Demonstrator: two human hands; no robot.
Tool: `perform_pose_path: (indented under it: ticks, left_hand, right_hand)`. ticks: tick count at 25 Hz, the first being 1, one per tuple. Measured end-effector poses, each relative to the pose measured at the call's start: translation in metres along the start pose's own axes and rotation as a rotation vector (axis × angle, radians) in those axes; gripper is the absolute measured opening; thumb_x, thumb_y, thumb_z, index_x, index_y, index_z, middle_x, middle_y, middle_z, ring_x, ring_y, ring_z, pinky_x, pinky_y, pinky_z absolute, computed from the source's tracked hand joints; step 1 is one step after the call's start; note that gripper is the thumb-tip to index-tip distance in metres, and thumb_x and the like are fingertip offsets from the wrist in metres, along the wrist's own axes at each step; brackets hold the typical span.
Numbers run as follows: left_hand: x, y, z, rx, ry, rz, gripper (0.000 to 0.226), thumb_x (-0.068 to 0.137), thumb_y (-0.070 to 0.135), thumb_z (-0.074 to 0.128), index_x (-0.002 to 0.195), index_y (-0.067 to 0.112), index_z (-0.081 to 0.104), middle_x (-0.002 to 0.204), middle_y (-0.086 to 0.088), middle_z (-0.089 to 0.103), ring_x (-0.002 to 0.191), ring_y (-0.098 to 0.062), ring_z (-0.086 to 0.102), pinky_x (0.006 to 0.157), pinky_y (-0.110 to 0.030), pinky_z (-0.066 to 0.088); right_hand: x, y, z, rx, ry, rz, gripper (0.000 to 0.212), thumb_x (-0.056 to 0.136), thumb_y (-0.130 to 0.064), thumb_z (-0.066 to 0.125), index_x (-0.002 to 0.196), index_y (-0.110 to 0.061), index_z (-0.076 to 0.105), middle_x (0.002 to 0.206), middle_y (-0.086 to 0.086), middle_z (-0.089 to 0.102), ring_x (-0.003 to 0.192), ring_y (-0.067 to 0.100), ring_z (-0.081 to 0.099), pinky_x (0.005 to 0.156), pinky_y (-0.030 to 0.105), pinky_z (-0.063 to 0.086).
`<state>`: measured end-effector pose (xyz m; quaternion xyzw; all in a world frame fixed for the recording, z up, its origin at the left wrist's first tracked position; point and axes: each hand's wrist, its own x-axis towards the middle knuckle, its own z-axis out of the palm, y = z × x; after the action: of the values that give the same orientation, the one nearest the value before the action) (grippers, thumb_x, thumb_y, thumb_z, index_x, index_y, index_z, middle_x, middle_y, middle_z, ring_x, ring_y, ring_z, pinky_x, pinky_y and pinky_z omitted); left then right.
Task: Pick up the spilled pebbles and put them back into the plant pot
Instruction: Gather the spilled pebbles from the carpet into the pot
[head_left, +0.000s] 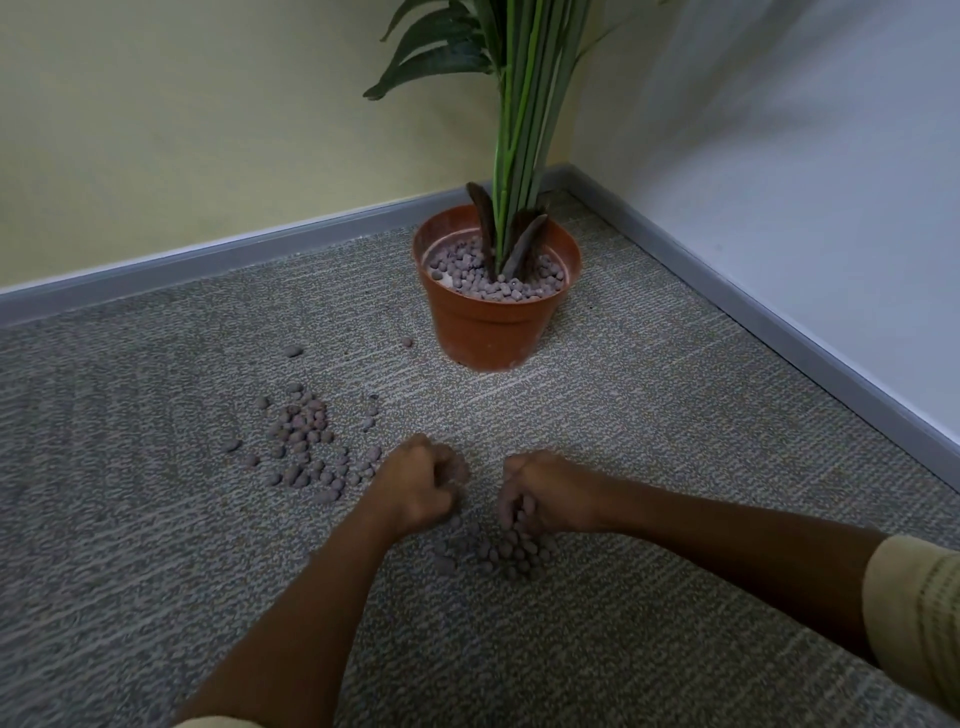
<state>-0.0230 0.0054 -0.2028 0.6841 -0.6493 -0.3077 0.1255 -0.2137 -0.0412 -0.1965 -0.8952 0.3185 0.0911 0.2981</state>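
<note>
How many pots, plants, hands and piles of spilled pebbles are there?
Pots: 1, the orange pot
Plants: 1, the green plant in it
Hands: 2, left hand and right hand
Piles of pebbles on the carpet: 2, left pile and near pile under the hands
Total: 6

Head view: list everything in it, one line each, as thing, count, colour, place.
plant pot: one, terracotta orange, on the carpet in the corner
plant: one, green, upright in the pot
pebbles in the pot: many, grey-purple, around the stems
spilled pebbles: many, grey-purple, one patch left of the hands, another under them
carpet: one, grey
skirting: grey, along both walls
left hand: curled, gathering pebbles
right hand: curled, pebbles at its fingers
</note>
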Motion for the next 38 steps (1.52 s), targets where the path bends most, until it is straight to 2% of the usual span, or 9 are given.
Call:
perform_pose_path:
  ticks: [7, 11, 18, 22, 26, 29, 32, 35, 38]
  left_hand:
    - [-0.010, -0.021, 0.005, 0.182, 0.020, -0.003, 0.033, 0.078, 0.030, 0.065, 0.109, 0.018, 0.063, 0.111, -0.007, 0.049, 0.106, -0.025, 0.052, 0.093, -0.034, 0.047]
    - [-0.011, -0.016, 0.009, 0.222, 0.062, 0.028, 0.029, 0.083, 0.024, 0.059, 0.110, 0.014, 0.062, 0.113, -0.010, 0.048, 0.104, -0.027, 0.054, 0.092, -0.032, 0.045]
    - [-0.012, -0.015, 0.011, 0.269, 0.041, 0.041, 0.030, 0.084, 0.022, 0.059, 0.113, 0.013, 0.060, 0.118, -0.008, 0.047, 0.106, -0.027, 0.055, 0.091, -0.036, 0.047]
    - [-0.011, -0.014, 0.011, 0.285, 0.075, 0.032, 0.021, 0.089, 0.019, 0.051, 0.107, 0.014, 0.060, 0.115, -0.009, 0.049, 0.102, -0.029, 0.057, 0.084, -0.036, 0.047]
    - [-0.009, -0.015, 0.013, 0.282, 0.072, 0.048, 0.021, 0.088, 0.020, 0.052, 0.107, 0.014, 0.059, 0.115, -0.008, 0.049, 0.102, -0.029, 0.058, 0.087, -0.036, 0.047]
    - [-0.006, -0.016, 0.014, 0.192, 0.075, 0.028, 0.018, 0.086, 0.017, 0.054, 0.102, 0.014, 0.062, 0.113, -0.008, 0.051, 0.100, -0.028, 0.060, 0.087, -0.034, 0.048]
    - [-0.004, -0.015, 0.014, 0.119, 0.078, 0.014, 0.018, 0.086, 0.014, 0.055, 0.099, 0.015, 0.066, 0.111, -0.010, 0.055, 0.098, -0.028, 0.061, 0.084, -0.029, 0.047]
    - [-0.004, -0.014, 0.015, 0.095, 0.070, 0.007, 0.019, 0.084, 0.018, 0.057, 0.101, 0.018, 0.067, 0.110, -0.010, 0.056, 0.099, -0.027, 0.061, 0.087, -0.030, 0.048]
    - [-0.006, -0.013, 0.016, 0.081, 0.005, 0.022, 0.029, 0.081, 0.029, 0.063, 0.108, 0.019, 0.063, 0.107, -0.005, 0.049, 0.102, -0.024, 0.058, 0.093, -0.032, 0.048]
  right_hand:
    - [0.005, 0.009, 0.000, 0.082, 0.045, 0.148, 0.017, 0.068, -0.007, 0.076, 0.084, -0.011, 0.074, 0.079, -0.002, 0.063, 0.062, -0.001, 0.053, 0.055, 0.007, 0.038]
    - [0.007, 0.021, -0.010, 0.212, 0.164, 0.235, 0.015, 0.068, -0.002, 0.075, 0.081, -0.008, 0.073, 0.075, 0.013, 0.073, 0.060, 0.013, 0.065, 0.051, 0.012, 0.048]
    - [0.018, 0.015, -0.001, 0.083, 0.200, 0.213, 0.013, 0.071, -0.002, 0.070, 0.082, -0.007, 0.073, 0.084, 0.008, 0.074, 0.059, 0.000, 0.054, 0.058, 0.010, 0.044]
    - [0.021, -0.003, -0.020, 0.112, 0.210, 0.263, 0.010, 0.073, 0.000, 0.069, 0.080, -0.006, 0.072, 0.075, 0.002, 0.070, 0.057, 0.000, 0.056, 0.051, 0.005, 0.040]
    - [0.027, -0.026, -0.082, 0.270, 0.506, 0.234, 0.008, 0.082, -0.004, 0.063, 0.088, -0.006, 0.068, 0.077, -0.008, 0.063, 0.066, 0.004, 0.061, 0.060, 0.014, 0.055]
    - [0.044, -0.027, -0.127, 0.280, 0.792, 0.206, 0.013, 0.081, -0.004, 0.065, 0.094, -0.004, 0.069, 0.083, -0.003, 0.065, 0.066, 0.002, 0.057, 0.062, 0.010, 0.050]
    - [0.062, -0.016, -0.147, 0.310, 0.852, 0.273, 0.013, 0.081, -0.004, 0.067, 0.094, -0.004, 0.069, 0.086, 0.009, 0.072, 0.062, 0.013, 0.067, 0.059, 0.014, 0.054]
    - [0.067, -0.008, -0.153, 0.371, 0.861, 0.323, 0.020, 0.080, -0.004, 0.068, 0.100, -0.008, 0.068, 0.093, 0.013, 0.073, 0.073, 0.023, 0.072, 0.073, 0.028, 0.060]
    - [0.045, -0.013, -0.136, 0.238, 0.965, 0.189, 0.017, 0.084, -0.006, 0.061, 0.098, -0.012, 0.069, 0.096, 0.004, 0.068, 0.074, 0.015, 0.066, 0.072, 0.020, 0.055]
